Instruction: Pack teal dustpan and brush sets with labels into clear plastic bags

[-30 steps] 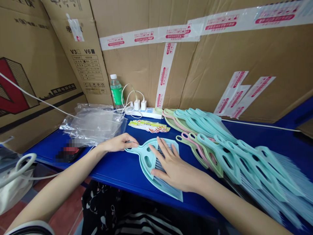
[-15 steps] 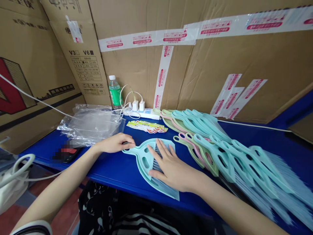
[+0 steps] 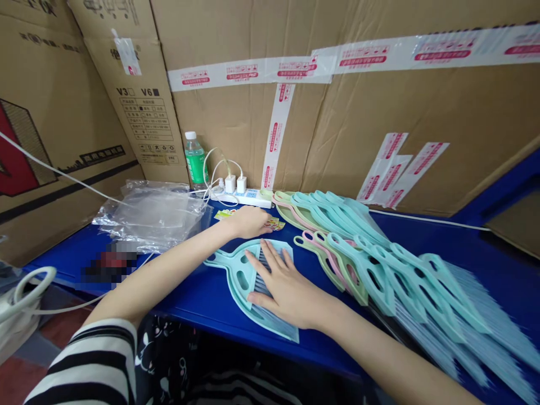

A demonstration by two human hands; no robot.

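A light-blue dustpan (image 3: 241,293) with a brush (image 3: 262,281) laid in it rests near the front edge of the blue table. My right hand (image 3: 287,284) lies flat on the brush bristles, its fingers spread. My left hand (image 3: 252,221) is over the pile of colourful paper cards (image 3: 276,224) behind the dustpan, its fingers bent down at the cards. Its fingertips are partly hidden, so whether a card is between them is not visible.
Clear plastic bags (image 3: 158,216) lie at the left. A green-labelled bottle (image 3: 196,161) and a power strip (image 3: 253,197) stand at the back. Stacked dustpans (image 3: 337,211) and several brushes (image 3: 415,281) fill the right. Cardboard (image 3: 236,34) rises behind.
My left hand has left the dustpan's handle and moved back and right to the cards. My right hand remains flat on the brush. The view has shifted slightly.
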